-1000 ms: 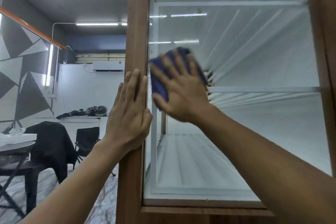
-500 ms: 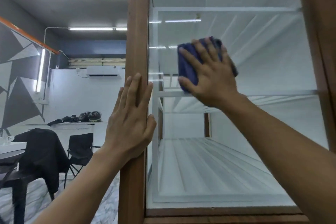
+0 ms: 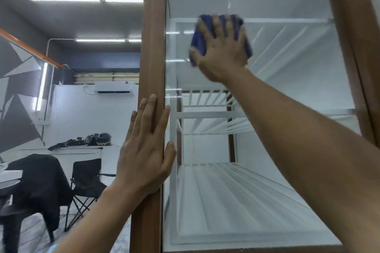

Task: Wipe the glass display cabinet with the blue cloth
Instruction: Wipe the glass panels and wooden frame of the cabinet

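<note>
The right grip (image 3: 223,55), fingers flat, has pushed the blue cloth (image 3: 197,43) higher up the cabinet glass (image 3: 287,98), so wiping reaches the top. The left grip (image 3: 144,156), released, braces the frame (image 3: 154,47).

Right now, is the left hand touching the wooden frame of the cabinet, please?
Touching: the head view shows the left hand flat against the wooden frame, fingers straight.

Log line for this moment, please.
phase: wiping | right hand: presses blue cloth on cabinet glass | left hand: flat on wooden frame
</note>
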